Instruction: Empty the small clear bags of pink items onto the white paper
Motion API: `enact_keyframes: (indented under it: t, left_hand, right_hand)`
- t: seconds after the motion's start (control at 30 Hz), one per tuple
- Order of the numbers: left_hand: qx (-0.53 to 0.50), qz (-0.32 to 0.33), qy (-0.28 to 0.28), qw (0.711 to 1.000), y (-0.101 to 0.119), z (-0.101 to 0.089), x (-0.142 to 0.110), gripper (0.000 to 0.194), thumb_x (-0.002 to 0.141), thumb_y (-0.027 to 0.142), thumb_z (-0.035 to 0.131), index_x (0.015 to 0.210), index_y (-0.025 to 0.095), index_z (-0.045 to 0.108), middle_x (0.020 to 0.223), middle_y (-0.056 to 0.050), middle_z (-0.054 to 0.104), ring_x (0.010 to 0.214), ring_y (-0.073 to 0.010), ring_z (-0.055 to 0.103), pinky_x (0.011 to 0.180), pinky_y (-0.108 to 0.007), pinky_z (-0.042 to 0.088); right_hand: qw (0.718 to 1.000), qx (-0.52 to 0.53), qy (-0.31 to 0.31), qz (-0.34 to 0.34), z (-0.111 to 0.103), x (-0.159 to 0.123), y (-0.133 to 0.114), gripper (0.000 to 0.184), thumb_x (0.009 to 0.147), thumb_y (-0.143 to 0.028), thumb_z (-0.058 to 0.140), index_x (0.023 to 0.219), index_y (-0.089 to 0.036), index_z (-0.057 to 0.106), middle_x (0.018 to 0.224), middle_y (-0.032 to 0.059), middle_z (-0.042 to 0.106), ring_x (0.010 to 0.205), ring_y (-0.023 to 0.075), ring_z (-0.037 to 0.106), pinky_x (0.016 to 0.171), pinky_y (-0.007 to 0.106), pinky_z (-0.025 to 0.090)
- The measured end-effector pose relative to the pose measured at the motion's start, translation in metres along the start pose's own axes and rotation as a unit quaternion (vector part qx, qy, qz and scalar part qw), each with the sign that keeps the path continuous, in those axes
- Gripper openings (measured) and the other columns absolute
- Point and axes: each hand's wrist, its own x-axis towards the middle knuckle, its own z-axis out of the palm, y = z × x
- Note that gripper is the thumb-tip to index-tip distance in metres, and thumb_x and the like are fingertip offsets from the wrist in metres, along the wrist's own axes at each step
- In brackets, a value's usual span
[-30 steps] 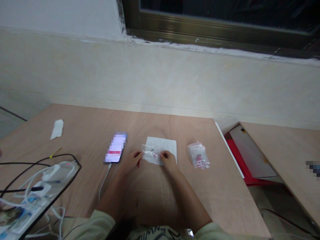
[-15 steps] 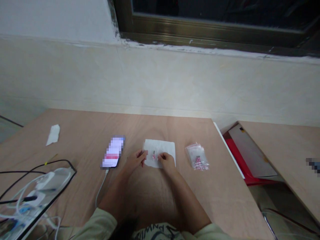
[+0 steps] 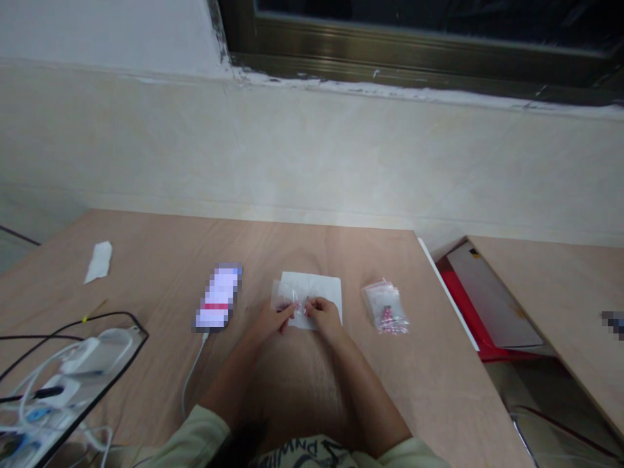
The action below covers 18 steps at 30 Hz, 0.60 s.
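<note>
My left hand (image 3: 268, 322) and my right hand (image 3: 324, 316) meet over a white paper sheet (image 3: 316, 283) on the wooden table. Between their fingertips they pinch a small clear plastic bag (image 3: 283, 296), which lies over the paper's left edge. A tiny pink item (image 3: 296, 307) shows at the fingertips, too small to identify. To the right of my right hand lies a zip bag (image 3: 385, 309) with several small pink pieces. A smartphone (image 3: 218, 298) lies left of my left hand, its screen blurred.
A white cable (image 3: 192, 370) runs from the phone toward me. At the left are a crumpled tissue (image 3: 99, 261) and a dark-framed tray (image 3: 82, 383) with chargers and tangled cords. A red object (image 3: 463, 305) sits beyond the table's right edge.
My hands have drawn closer together, and the clear bag, barely visible half a second ago, now shows between my fingers. The view has shifted slightly.
</note>
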Motion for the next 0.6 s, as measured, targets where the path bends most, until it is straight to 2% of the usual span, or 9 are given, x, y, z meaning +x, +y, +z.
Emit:
enact_keyframes:
  t: [0.13,0.33,0.6]
  left_hand:
    - [-0.019,0.002,0.003,1.000,-0.0030,0.0031,0.0018,0.032,0.073,0.049,0.045,0.063,0.020,0.053,0.036,0.009,0.039,0.034,-0.0095,0.038,0.040,-0.021,0.030]
    - [-0.025,-0.006,0.032,0.999,-0.0038,0.0077,0.0068,0.033,0.070,0.049,0.049,0.056,0.019,0.048,0.034,0.009,0.037,0.033,-0.0085,0.038,0.039,-0.021,0.031]
    - [-0.053,-0.019,0.035,0.998,-0.0025,0.0087,0.0055,0.034,0.070,0.051,0.048,0.058,0.019,0.047,0.037,0.009,0.039,0.033,-0.0087,0.038,0.037,-0.021,0.032]
  right_hand:
    - [1.000,-0.011,0.000,-0.007,0.0000,-0.0002,0.0015,0.018,0.064,-0.029,0.053,0.051,-0.017,0.052,0.049,-0.0018,0.054,0.049,0.0112,0.046,0.052,0.023,0.035]
    - [1.000,-0.010,-0.003,-0.014,0.0002,0.0007,0.0052,0.018,0.064,-0.032,0.053,0.053,-0.017,0.053,0.049,-0.0021,0.053,0.050,0.0112,0.045,0.051,0.023,0.034]
    - [1.000,0.000,-0.001,-0.009,0.0008,0.0000,0.0050,0.021,0.064,-0.036,0.053,0.053,-0.018,0.051,0.051,-0.0024,0.053,0.051,0.0112,0.046,0.053,0.023,0.035]
